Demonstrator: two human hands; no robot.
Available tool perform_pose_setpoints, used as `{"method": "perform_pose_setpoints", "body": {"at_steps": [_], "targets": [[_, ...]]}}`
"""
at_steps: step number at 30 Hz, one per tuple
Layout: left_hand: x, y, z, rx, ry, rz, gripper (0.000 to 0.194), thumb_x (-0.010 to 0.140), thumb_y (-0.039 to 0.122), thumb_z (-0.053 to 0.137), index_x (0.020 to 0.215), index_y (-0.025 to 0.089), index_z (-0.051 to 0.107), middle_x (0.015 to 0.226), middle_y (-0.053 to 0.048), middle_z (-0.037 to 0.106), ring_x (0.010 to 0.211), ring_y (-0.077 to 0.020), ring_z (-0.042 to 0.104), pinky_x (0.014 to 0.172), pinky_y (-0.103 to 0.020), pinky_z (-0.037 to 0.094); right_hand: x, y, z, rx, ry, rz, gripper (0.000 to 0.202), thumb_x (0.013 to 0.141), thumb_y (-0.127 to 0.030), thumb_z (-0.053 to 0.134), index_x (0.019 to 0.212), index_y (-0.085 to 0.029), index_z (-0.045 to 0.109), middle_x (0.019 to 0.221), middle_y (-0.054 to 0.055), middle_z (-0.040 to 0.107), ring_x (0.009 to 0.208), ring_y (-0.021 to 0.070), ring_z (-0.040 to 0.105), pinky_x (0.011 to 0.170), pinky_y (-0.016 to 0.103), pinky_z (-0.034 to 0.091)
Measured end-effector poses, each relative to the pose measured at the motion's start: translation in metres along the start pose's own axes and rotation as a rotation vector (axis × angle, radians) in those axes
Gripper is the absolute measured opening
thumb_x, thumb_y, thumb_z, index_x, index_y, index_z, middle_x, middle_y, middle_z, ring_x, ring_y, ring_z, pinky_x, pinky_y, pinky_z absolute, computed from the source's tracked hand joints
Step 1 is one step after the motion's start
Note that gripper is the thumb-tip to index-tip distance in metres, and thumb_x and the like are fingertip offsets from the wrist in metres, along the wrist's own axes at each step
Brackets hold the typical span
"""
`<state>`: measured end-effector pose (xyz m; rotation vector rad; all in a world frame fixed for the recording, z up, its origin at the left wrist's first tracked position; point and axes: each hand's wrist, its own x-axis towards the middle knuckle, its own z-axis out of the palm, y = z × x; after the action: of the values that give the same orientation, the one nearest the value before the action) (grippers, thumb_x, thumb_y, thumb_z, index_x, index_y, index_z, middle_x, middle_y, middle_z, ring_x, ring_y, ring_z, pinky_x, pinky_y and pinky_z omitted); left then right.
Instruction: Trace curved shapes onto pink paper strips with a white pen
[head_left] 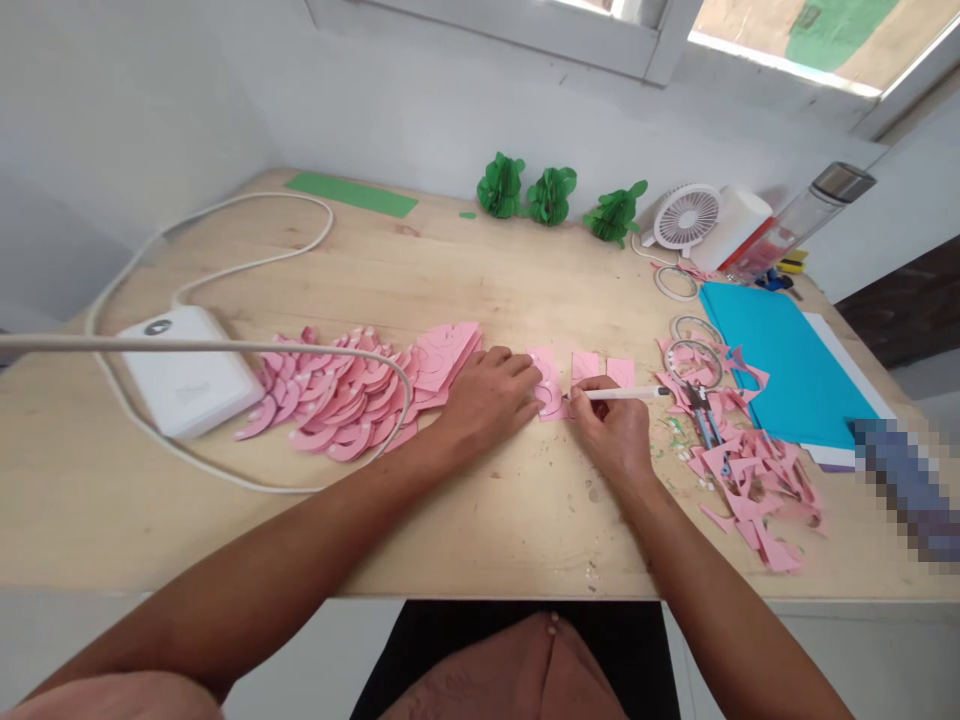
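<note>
My right hand (616, 435) is closed round a white pen (626, 393), its tip at the right edge of a pink paper piece (553, 402) that bears drawn curved lines. My left hand (491, 392) lies with spread fingers on the table, its fingertips at the left edge of that piece. Beside its wrist is a stack of marked pink sheets (442, 360). Farther left spreads a pile of cut pink curved pieces (352, 390). Two small pink squares (620, 373) lie just beyond my right hand, partly hidden by it.
Scissors (703, 415) and pink scraps (757, 480) lie at the right, near a blue folder (795, 365). Three green paper shapes (551, 196), a small fan (685, 216) and a bottle (806, 225) stand at the back. A white cable loops round a white box (191, 370) on the left.
</note>
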<state>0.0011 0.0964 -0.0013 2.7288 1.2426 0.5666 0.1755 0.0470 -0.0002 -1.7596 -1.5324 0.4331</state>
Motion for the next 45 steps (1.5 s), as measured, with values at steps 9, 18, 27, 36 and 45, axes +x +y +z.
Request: {"method": "perform_pose_setpoints", "body": {"at_steps": [9,18,27,36,45], "targets": [[-0.0002,-0.0001,0.0003,-0.009,-0.005,-0.005,0.017,0.086,0.029,0.055,0.097,0.019,0.065,0.114,-0.007,0.066,0.107,-0.0266,0.054,0.090,-0.042,0.042,0.0004,-0.0015,-0.0004,-0.015,0.000,-0.006,0.019,0.080,-0.035,0.054,0.077,-0.020,0.065,0.055,-0.003,0.059,0.048,0.0118,0.052,0.050,0.023,0.035],[-0.0003,0.0001,-0.0003,-0.008,-0.004,0.000,0.017,0.086,0.029,0.054,0.096,0.019,0.065,0.113,-0.007,0.067,0.106,-0.0270,0.055,0.088,-0.042,0.042,0.0002,-0.0007,-0.0004,-0.009,-0.004,-0.002,0.020,0.080,-0.037,0.053,0.077,-0.020,0.065,0.055,-0.003,0.059,0.048,0.0121,0.053,0.050,0.023,0.036],[-0.0004,-0.0002,-0.0001,-0.007,-0.003,-0.003,0.017,0.087,0.030,0.054,0.096,0.020,0.064,0.112,-0.007,0.066,0.106,-0.0265,0.054,0.088,-0.042,0.042,-0.0004,-0.0011,-0.0007,-0.006,-0.008,-0.001,0.021,0.081,-0.037,0.053,0.078,-0.020,0.065,0.056,-0.003,0.060,0.049,0.0125,0.053,0.051,0.023,0.036],[-0.0001,0.0003,-0.0006,-0.007,-0.009,-0.007,0.017,0.087,0.029,0.054,0.097,0.020,0.064,0.113,-0.007,0.066,0.106,-0.0265,0.054,0.089,-0.041,0.042,0.0002,-0.0004,-0.0002,-0.018,-0.002,-0.019,0.022,0.081,-0.038,0.053,0.078,-0.020,0.065,0.056,-0.003,0.060,0.048,0.0121,0.052,0.050,0.023,0.036],[-0.0003,-0.0001,0.0003,-0.005,0.004,-0.001,0.017,0.087,0.030,0.054,0.096,0.020,0.065,0.112,-0.007,0.067,0.106,-0.0271,0.054,0.088,-0.042,0.042,0.0003,-0.0009,-0.0007,-0.023,0.005,-0.007,0.022,0.080,-0.038,0.053,0.077,-0.020,0.066,0.054,-0.003,0.060,0.048,0.0121,0.052,0.049,0.023,0.035]]}}
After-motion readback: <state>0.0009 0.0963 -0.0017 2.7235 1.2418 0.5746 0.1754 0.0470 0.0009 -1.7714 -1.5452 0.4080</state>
